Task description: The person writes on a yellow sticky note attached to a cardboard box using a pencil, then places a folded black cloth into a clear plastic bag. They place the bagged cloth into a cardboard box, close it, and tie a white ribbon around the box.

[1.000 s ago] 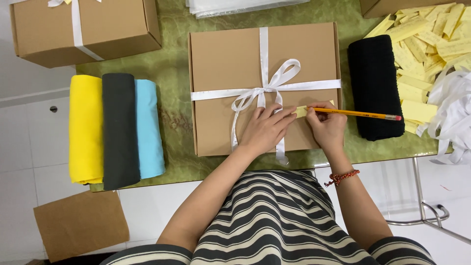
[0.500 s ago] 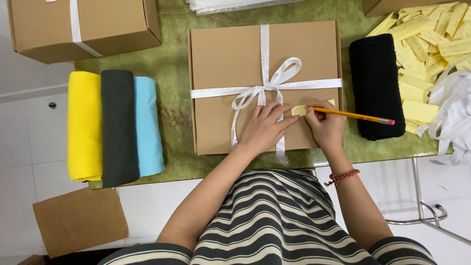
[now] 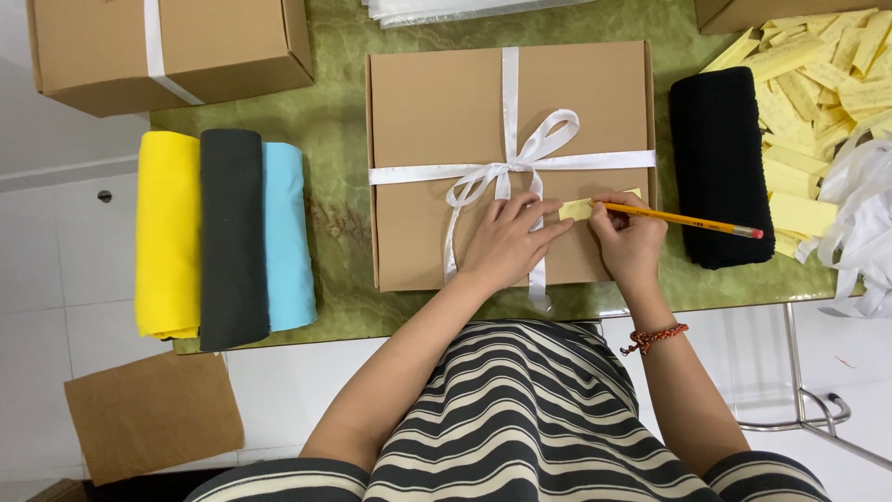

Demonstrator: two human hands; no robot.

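Little has changed over the last second — right hand (image 3: 630,244) pinches the pencil (image 3: 692,221), tip on the yellow slip (image 3: 578,209). Left hand (image 3: 509,244), fingers spread flat, pins the slip on the box (image 3: 437,121) — writing continues.

The brown box (image 3: 446,121) wears a white ribbon (image 3: 509,169) on the green marbled worktop (image 3: 339,204). Left of it lie yellow (image 3: 167,232), charcoal (image 3: 232,237) and sky-blue rolls (image 3: 288,237); right, a black roll (image 3: 720,167). The pencil (image 3: 692,221) is orange.
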